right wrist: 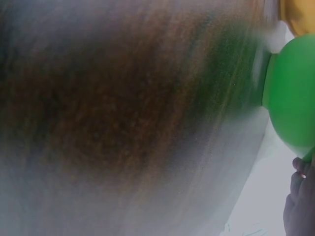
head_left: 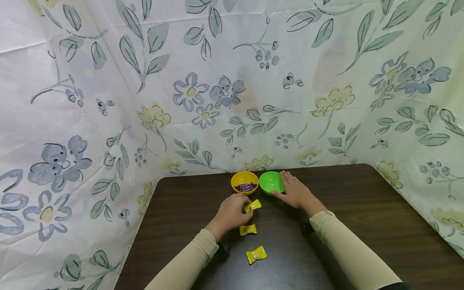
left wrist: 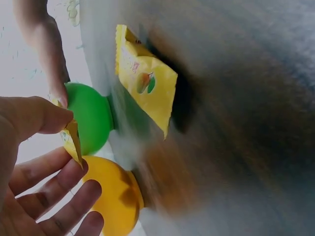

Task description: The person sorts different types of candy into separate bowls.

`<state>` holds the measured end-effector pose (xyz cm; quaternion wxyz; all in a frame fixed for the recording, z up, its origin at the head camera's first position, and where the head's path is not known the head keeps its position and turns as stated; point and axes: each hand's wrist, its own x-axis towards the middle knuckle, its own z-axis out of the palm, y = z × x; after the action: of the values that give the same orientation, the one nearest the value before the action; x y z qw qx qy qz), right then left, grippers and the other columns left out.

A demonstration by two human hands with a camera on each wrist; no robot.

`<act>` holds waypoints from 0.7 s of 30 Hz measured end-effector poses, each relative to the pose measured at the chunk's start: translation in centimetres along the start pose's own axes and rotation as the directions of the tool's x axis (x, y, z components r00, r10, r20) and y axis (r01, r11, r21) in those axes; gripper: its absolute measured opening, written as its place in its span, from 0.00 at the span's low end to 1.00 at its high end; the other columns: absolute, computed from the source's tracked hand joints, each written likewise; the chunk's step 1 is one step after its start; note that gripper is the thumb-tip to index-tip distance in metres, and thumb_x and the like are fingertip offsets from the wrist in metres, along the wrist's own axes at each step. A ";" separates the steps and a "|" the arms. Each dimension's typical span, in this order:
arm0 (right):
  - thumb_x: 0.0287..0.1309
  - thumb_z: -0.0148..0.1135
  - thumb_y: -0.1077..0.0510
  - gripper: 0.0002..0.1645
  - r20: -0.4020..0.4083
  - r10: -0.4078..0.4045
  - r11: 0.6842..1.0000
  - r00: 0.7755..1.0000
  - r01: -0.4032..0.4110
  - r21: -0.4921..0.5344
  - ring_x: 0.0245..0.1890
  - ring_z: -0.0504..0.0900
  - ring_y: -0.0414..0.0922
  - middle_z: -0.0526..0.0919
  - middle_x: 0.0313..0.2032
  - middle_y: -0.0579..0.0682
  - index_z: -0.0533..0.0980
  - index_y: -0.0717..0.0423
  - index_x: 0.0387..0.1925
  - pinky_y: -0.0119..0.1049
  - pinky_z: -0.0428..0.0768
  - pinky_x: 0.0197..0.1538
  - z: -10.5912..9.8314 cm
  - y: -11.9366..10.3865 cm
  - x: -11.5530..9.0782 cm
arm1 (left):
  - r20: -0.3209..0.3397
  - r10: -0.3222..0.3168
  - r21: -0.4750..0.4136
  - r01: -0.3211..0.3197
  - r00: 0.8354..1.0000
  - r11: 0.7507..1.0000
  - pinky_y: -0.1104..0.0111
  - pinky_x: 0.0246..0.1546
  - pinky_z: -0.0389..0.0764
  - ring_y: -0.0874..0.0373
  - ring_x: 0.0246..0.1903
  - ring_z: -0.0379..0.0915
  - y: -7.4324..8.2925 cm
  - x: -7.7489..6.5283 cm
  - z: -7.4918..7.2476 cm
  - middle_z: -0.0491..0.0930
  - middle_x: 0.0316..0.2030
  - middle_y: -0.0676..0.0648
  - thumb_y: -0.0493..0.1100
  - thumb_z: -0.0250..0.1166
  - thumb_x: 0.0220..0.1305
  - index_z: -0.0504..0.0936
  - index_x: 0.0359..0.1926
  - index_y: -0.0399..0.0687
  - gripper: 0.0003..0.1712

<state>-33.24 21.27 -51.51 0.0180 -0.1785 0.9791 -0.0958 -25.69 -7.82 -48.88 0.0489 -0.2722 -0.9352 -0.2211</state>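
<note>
Left hand point(head_left: 231, 212) pinches a packet point(head_left: 253, 206); straight-fingered right hand point(head_left: 297, 193) touches the green bowl point(head_left: 270, 183).
Orange bowl point(head_left: 243, 178) at that packet's eleven o'clock, loose packets point(head_left: 248, 230) at six.

Yellow wrappers point(head_left: 256, 255), green bowl point(right wrist: 295, 93), orange-yellow bowl point(left wrist: 115, 214), purple sweets point(head_left: 246, 187), dark brown table point(head_left: 362, 225), floral white cloth point(head_left: 232, 44)

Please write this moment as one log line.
left hand: pinches yellow candy | right hand: touches green bowl | yellow bowl: holds purple candies

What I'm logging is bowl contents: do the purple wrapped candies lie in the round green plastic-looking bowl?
No, the head view shows the purple wrapped candies in the round yellow plastic-looking bowl beside the green bowl.
</note>
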 end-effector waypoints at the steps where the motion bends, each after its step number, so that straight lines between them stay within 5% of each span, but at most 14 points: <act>1: 0.73 0.41 0.20 0.65 0.001 0.001 1.000 1.000 -0.001 -0.003 0.85 0.47 0.64 0.48 0.84 0.68 0.44 0.70 0.83 0.61 0.51 0.84 0.1 0.0 0.1 | -0.009 -0.005 0.000 0.005 1.000 1.000 0.69 0.38 0.79 0.62 0.35 0.73 0.0 0.1 0.0 0.85 0.38 0.52 0.50 0.74 0.64 0.91 0.47 0.48 0.14; 12: 0.74 0.41 0.21 0.64 -0.016 0.001 1.000 1.000 -0.001 -0.018 0.85 0.47 0.64 0.49 0.84 0.68 0.45 0.70 0.83 0.59 0.50 0.85 0.1 0.1 0.0 | -0.096 -0.003 0.028 0.006 0.995 1.000 0.66 0.38 0.83 0.60 0.36 0.78 0.2 1.6 0.0 0.86 0.40 0.51 0.50 0.72 0.64 0.92 0.46 0.48 0.14; 21: 0.73 0.41 0.21 0.64 -0.018 -0.008 1.000 1.000 0.008 -0.015 0.85 0.48 0.64 0.49 0.83 0.68 0.46 0.71 0.83 0.60 0.51 0.84 0.1 0.0 0.0 | -0.125 -0.010 0.025 0.013 0.992 1.000 0.70 0.27 0.71 0.61 0.28 0.69 0.1 3.3 0.0 0.82 0.33 0.49 0.49 0.72 0.64 0.90 0.40 0.47 0.11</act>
<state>-33.28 21.22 -51.59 0.0076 -0.1818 0.9792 -0.0901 -28.44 -6.17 -48.17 0.1095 -0.2519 -0.9347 -0.2257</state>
